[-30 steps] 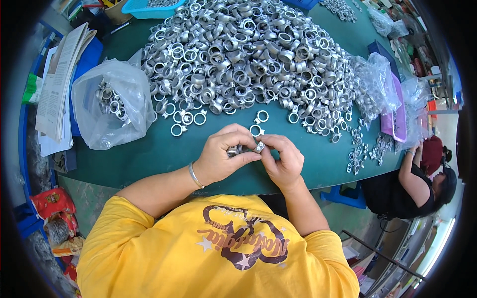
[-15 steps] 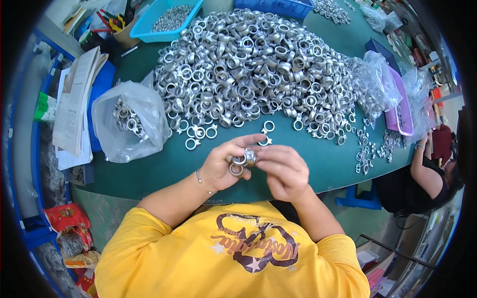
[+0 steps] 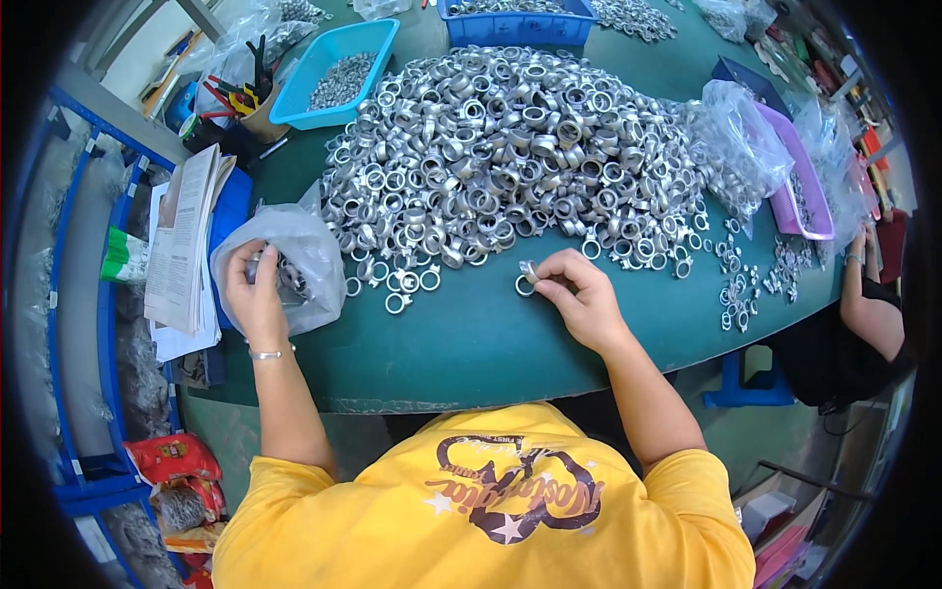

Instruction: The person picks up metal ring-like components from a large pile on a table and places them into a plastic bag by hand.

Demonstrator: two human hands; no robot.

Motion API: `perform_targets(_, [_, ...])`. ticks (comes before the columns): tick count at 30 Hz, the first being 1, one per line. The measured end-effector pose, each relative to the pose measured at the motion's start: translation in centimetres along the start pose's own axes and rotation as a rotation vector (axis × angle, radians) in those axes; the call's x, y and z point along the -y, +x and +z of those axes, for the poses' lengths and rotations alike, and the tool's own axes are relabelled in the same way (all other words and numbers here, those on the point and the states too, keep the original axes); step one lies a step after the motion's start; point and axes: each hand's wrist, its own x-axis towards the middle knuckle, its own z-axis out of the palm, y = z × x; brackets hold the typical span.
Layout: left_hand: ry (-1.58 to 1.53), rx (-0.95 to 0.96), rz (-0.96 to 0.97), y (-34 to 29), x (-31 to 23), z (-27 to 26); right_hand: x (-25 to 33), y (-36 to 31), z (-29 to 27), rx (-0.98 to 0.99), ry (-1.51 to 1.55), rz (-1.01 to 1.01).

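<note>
Silvery ring (image 3: 529,269) pinched by right hand (image 3: 586,301); left hand (image 3: 254,302) inside plastic bag (image 3: 327,257), grip unclear; withdrawing would require clearing its rim.

I saw a heap of rings (image 3: 510,162) on the table (image 3: 432,353) before the person (image 3: 471,520), a bag (image 3: 319,240) to its left, a basket (image 3: 781,216) right, a tray (image 3: 520,31) behind.

I get bright, even light, small glints on the metal rings (image 3: 510,157) at twelve o'clock, and blue shelving (image 3: 103,501) bowing (fisheye, plainly) at eight.
</note>
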Motion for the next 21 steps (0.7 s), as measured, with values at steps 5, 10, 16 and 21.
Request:
perform_targets(5, [0.213,-0.135,0.493,-2.9,-2.2,2.3,0.6,-1.4,0.1,-0.029,0.27,-0.077])
perform_targets(10, [-0.373,0.84,-0.097,-11.0,-6.7,7.8,1.6,-2.0,0.1,-0.084,0.14,-0.277])
perform_targets(16, [-0.455,0.974,-0.009,-13.0,-7.2,10.0,3.0,-2.7,0.2,-0.182,-0.07,-0.467])
perform_targets(21, [-0.381,0.963,0.083,-12.7,-6.9,9.9,3.0,-3.2,0.5,-0.244,0.077,-0.386])
